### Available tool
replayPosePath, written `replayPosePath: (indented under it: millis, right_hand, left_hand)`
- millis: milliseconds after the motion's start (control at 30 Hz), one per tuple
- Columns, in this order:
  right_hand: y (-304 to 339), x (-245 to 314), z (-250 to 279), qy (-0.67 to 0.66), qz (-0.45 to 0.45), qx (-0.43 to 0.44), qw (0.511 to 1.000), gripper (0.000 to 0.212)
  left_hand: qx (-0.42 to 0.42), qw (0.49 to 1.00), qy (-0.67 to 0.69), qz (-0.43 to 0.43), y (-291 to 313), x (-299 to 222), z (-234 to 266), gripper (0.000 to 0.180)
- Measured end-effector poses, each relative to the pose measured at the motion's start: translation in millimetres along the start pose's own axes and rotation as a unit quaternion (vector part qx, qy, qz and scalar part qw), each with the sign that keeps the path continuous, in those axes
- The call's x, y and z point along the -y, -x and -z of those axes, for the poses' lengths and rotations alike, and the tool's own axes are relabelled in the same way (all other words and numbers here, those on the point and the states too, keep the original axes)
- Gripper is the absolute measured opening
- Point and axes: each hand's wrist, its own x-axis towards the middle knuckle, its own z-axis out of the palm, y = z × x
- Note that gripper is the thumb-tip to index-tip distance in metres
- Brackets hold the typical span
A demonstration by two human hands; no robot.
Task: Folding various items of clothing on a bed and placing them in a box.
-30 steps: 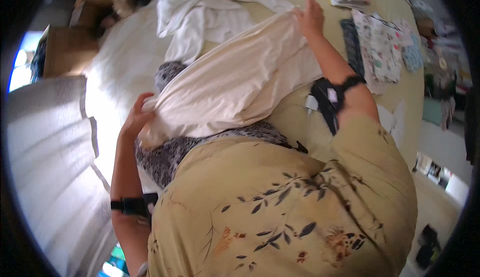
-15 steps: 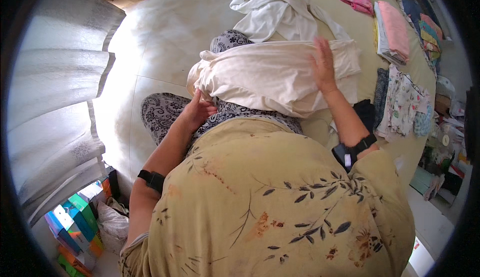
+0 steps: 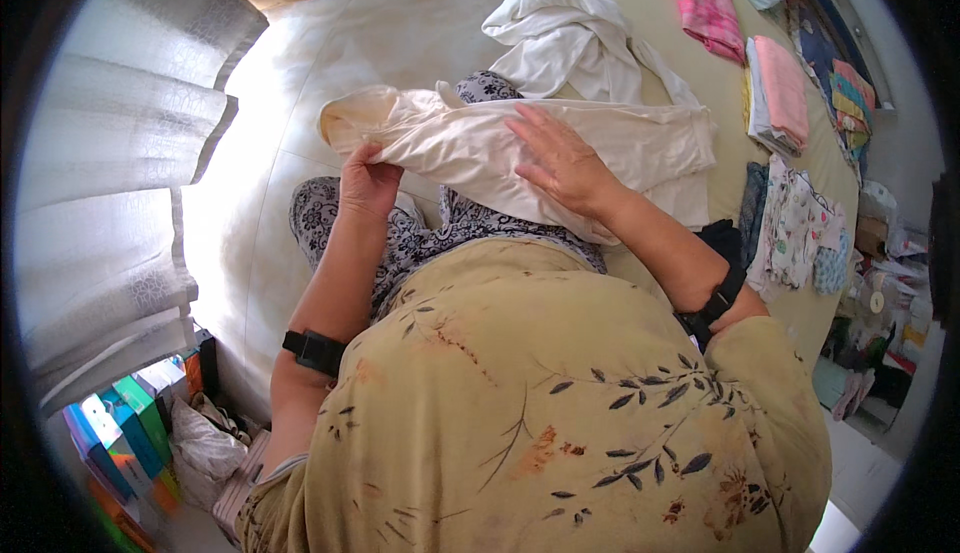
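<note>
A cream cloth (image 3: 468,143) spans the frame's upper middle; left of centre, the left hand's (image 3: 368,185) fingertips pinch its near edge, while the right hand (image 3: 568,165) lays slightly spread fingers over it.

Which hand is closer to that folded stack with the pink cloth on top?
Right. The right hand is spread over the cream cloth, left of the folded stack; the left hand pinches that cloth near its left end, farther away.
</note>
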Motion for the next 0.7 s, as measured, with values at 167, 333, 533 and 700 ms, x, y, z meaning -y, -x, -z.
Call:
replayPosePath:
  millis: [167, 333, 533, 700]
  right_hand:
    - [-41, 19, -7, -0.071, -0.010, -0.020, 0.997, 0.041]
    - [-116, 5, -10, -0.076, -0.095, 0.025, 0.992, 0.037]
    - [-144, 10, -6, -0.312, -0.210, 0.239, 0.895, 0.037]
    - [-138, 7, -6, -0.389, -0.148, 0.222, 0.882, 0.035]
  left_hand:
    - [0.017, 0.999, 0.004, -0.042, 16, -16, -3, 0.041]
    - [0.070, 0.997, 0.022, -0.023, 21, -18, 1, 0.045]
    - [0.114, 0.992, 0.050, -0.001, 26, -20, 2, 0.046]
    - [0.098, 0.994, 0.050, -0.007, 25, -14, 4, 0.045]
